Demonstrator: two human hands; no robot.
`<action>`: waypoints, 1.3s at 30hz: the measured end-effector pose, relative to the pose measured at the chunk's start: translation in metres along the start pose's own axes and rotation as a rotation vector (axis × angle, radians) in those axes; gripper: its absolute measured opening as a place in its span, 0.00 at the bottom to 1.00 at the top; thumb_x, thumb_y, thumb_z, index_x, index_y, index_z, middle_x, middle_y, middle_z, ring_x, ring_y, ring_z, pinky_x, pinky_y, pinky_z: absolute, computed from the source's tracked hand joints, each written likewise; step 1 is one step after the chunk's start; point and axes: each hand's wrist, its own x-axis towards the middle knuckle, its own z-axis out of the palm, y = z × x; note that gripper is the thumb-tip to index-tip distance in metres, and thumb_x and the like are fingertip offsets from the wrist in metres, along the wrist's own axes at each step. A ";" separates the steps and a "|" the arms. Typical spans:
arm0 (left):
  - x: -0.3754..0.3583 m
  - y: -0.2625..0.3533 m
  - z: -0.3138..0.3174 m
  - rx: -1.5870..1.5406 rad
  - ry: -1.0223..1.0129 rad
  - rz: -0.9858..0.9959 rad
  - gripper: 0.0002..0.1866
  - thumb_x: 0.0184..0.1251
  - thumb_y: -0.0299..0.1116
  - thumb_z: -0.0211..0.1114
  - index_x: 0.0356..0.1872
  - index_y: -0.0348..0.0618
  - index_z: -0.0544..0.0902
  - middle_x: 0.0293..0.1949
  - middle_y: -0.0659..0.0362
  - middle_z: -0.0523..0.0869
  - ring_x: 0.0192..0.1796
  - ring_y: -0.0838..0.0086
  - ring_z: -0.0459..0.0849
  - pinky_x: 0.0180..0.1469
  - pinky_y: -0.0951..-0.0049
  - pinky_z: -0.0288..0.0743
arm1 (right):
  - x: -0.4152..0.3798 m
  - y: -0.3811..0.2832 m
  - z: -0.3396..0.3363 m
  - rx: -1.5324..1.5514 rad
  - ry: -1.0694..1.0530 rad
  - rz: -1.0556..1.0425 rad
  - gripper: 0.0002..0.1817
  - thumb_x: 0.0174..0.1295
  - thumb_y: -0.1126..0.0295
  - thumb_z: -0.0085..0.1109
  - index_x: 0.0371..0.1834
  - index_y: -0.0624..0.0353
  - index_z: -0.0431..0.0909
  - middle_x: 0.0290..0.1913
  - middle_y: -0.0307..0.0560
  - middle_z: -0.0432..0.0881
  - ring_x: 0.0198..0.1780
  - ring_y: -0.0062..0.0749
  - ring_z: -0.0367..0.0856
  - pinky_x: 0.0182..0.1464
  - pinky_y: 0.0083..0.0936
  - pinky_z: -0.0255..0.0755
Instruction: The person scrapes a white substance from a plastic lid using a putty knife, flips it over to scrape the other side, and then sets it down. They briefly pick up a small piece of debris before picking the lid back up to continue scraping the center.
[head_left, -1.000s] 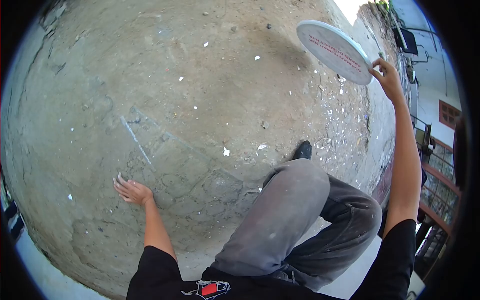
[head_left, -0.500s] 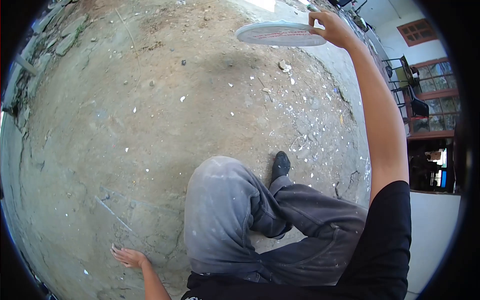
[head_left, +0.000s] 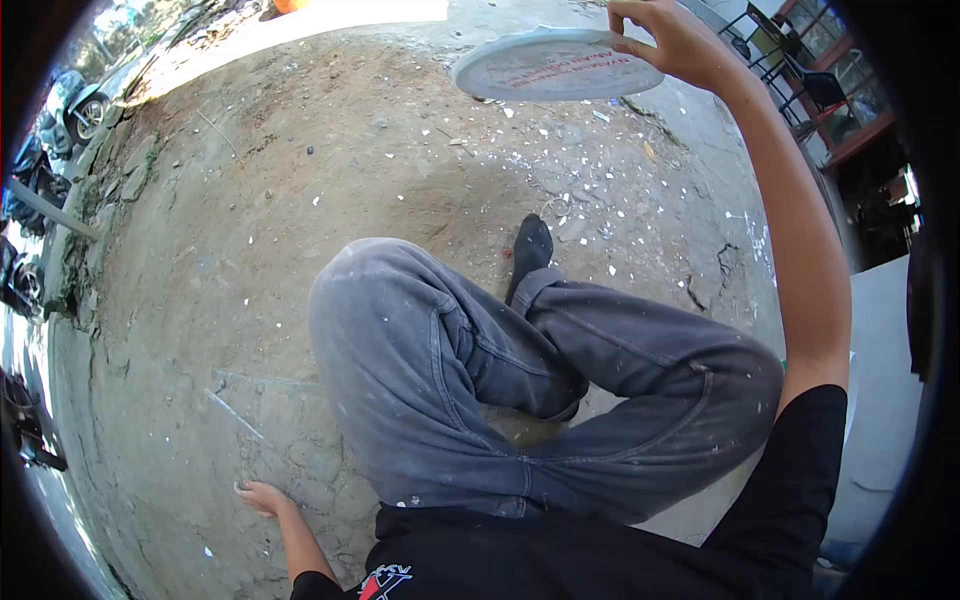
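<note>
Up at the top right, my right hand pinches the edge of a round, pale plastic lid between thumb and fingers. Red lettering runs across the lid's face, and it hangs nearly level above the ground. Low on the left, my left hand is at the concrete ground beside my hip, holding nothing, its fingers apart and partly foreshortened. My bent legs in dusty grey trousers fill the middle, one dark-socked foot pointing forward.
White flakes and small stones litter the dirt and cracked concrete. Motorbikes stand beyond the broken edge at left. Chairs and a windowed wall are at upper right; a pale wall is at right.
The view has tilted and shifted, bringing motorbikes into sight at left. My right hand still grips the lid, whose underside lettering shows more. The left hand stays near the ground.
</note>
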 end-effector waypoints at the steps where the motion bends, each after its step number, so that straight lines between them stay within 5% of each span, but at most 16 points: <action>1: 0.004 0.010 -0.005 -0.327 0.001 -0.054 0.24 0.81 0.40 0.45 0.72 0.44 0.68 0.71 0.50 0.71 0.73 0.54 0.67 0.73 0.55 0.58 | -0.027 -0.003 -0.008 -0.002 0.017 0.013 0.15 0.63 0.57 0.69 0.39 0.57 0.80 0.48 0.56 0.77 0.50 0.49 0.78 0.52 0.42 0.72; 3: -0.013 0.067 -0.013 -0.670 -0.024 0.248 0.23 0.80 0.38 0.46 0.69 0.38 0.70 0.68 0.45 0.71 0.71 0.53 0.68 0.74 0.60 0.57 | -0.076 -0.002 -0.013 -0.139 0.090 0.007 0.11 0.63 0.68 0.68 0.42 0.55 0.75 0.49 0.50 0.78 0.48 0.47 0.79 0.49 0.40 0.73; 5: -0.030 0.139 -0.014 -0.962 -0.346 0.368 0.23 0.81 0.41 0.45 0.68 0.40 0.71 0.70 0.49 0.71 0.73 0.59 0.66 0.75 0.59 0.56 | -0.115 -0.001 -0.016 -0.157 0.147 0.067 0.10 0.63 0.70 0.66 0.43 0.52 0.75 0.46 0.48 0.77 0.47 0.47 0.81 0.45 0.42 0.73; 8: -0.116 0.291 -0.069 -1.480 -1.225 0.043 0.29 0.82 0.53 0.39 0.72 0.44 0.67 0.75 0.50 0.66 0.76 0.57 0.64 0.77 0.53 0.55 | -0.147 0.000 -0.020 -0.060 0.076 0.138 0.10 0.62 0.70 0.67 0.43 0.51 0.75 0.46 0.49 0.76 0.46 0.50 0.81 0.44 0.43 0.73; 9: -0.155 0.332 -0.092 -1.572 -1.564 0.236 0.31 0.82 0.55 0.39 0.72 0.43 0.65 0.72 0.49 0.70 0.75 0.57 0.66 0.76 0.53 0.58 | -0.155 0.004 -0.012 -0.015 0.050 0.168 0.11 0.62 0.69 0.67 0.43 0.52 0.75 0.47 0.49 0.76 0.46 0.51 0.81 0.44 0.44 0.73; 11: -0.186 0.397 -0.120 -1.103 -1.481 0.852 0.29 0.82 0.53 0.39 0.73 0.44 0.64 0.69 0.46 0.73 0.74 0.59 0.67 0.75 0.57 0.59 | -0.165 0.011 0.008 0.040 0.050 0.202 0.10 0.62 0.70 0.67 0.43 0.52 0.75 0.48 0.50 0.76 0.46 0.52 0.81 0.44 0.44 0.73; 15: -0.151 0.460 -0.107 -1.445 -1.502 0.619 0.32 0.80 0.57 0.42 0.72 0.43 0.64 0.66 0.50 0.77 0.72 0.59 0.69 0.74 0.56 0.59 | -0.176 0.023 0.050 0.301 0.156 0.288 0.12 0.61 0.74 0.67 0.45 0.54 0.76 0.49 0.56 0.75 0.49 0.57 0.79 0.48 0.45 0.73; 17: -0.154 0.433 -0.087 -1.446 -1.260 0.741 0.30 0.81 0.53 0.44 0.74 0.44 0.63 0.68 0.50 0.75 0.73 0.59 0.69 0.75 0.59 0.56 | -0.178 0.021 0.062 0.396 0.189 0.385 0.13 0.61 0.75 0.67 0.46 0.55 0.76 0.48 0.56 0.74 0.48 0.57 0.79 0.48 0.45 0.73; 19: -0.171 0.383 -0.054 -1.333 -1.400 0.772 0.29 0.82 0.50 0.42 0.75 0.44 0.62 0.70 0.49 0.73 0.75 0.60 0.67 0.76 0.57 0.54 | -0.179 0.013 0.075 0.495 0.212 0.484 0.13 0.61 0.75 0.67 0.47 0.55 0.76 0.48 0.56 0.74 0.47 0.57 0.79 0.48 0.45 0.72; 22: -0.168 0.329 -0.043 -1.242 -1.275 0.437 0.32 0.82 0.49 0.42 0.76 0.37 0.57 0.75 0.49 0.65 0.78 0.59 0.61 0.78 0.59 0.48 | -0.186 -0.002 0.108 0.532 0.434 0.480 0.12 0.60 0.75 0.68 0.46 0.57 0.77 0.46 0.56 0.74 0.44 0.54 0.79 0.45 0.44 0.72; 25: -0.178 0.320 -0.042 -1.151 -1.173 0.217 0.34 0.82 0.48 0.42 0.77 0.33 0.54 0.78 0.49 0.59 0.80 0.58 0.56 0.80 0.60 0.45 | -0.197 -0.040 0.149 0.747 0.377 0.589 0.13 0.59 0.74 0.70 0.45 0.55 0.78 0.46 0.55 0.74 0.41 0.55 0.81 0.42 0.43 0.74; 30: -0.240 0.364 -0.142 -1.111 -1.155 0.889 0.36 0.73 0.42 0.56 0.77 0.37 0.55 0.75 0.42 0.61 0.78 0.51 0.59 0.77 0.50 0.55 | -0.207 -0.105 0.214 0.839 0.158 0.479 0.12 0.57 0.71 0.70 0.42 0.53 0.78 0.46 0.55 0.75 0.35 0.55 0.84 0.35 0.43 0.78; 31: -0.252 0.364 -0.147 -1.099 -1.160 0.882 0.36 0.73 0.42 0.56 0.77 0.37 0.55 0.75 0.42 0.61 0.78 0.51 0.59 0.77 0.50 0.55 | -0.209 -0.115 0.225 0.858 0.114 0.429 0.11 0.59 0.70 0.69 0.42 0.53 0.78 0.45 0.55 0.75 0.35 0.54 0.84 0.35 0.43 0.78; 33: -0.283 0.361 -0.153 -1.410 -1.536 0.723 0.43 0.67 0.40 0.62 0.79 0.43 0.49 0.75 0.41 0.59 0.79 0.48 0.56 0.77 0.44 0.52 | -0.206 -0.124 0.217 0.725 0.082 0.325 0.10 0.60 0.69 0.68 0.42 0.53 0.79 0.44 0.55 0.75 0.34 0.53 0.84 0.35 0.43 0.79; 37: -0.375 0.373 -0.133 -0.953 -2.071 -0.510 0.47 0.69 0.47 0.64 0.79 0.46 0.44 0.76 0.41 0.53 0.78 0.44 0.56 0.75 0.36 0.56 | -0.200 -0.128 0.197 0.730 0.058 0.302 0.10 0.60 0.68 0.68 0.42 0.54 0.78 0.44 0.55 0.75 0.34 0.53 0.84 0.35 0.44 0.79; 39: -0.398 0.376 -0.118 -0.730 -2.143 -0.855 0.50 0.69 0.55 0.63 0.79 0.49 0.41 0.76 0.40 0.52 0.78 0.43 0.56 0.75 0.32 0.54 | -0.205 -0.130 0.190 0.784 0.039 0.341 0.13 0.59 0.69 0.68 0.46 0.52 0.80 0.44 0.54 0.75 0.31 0.54 0.84 0.34 0.44 0.79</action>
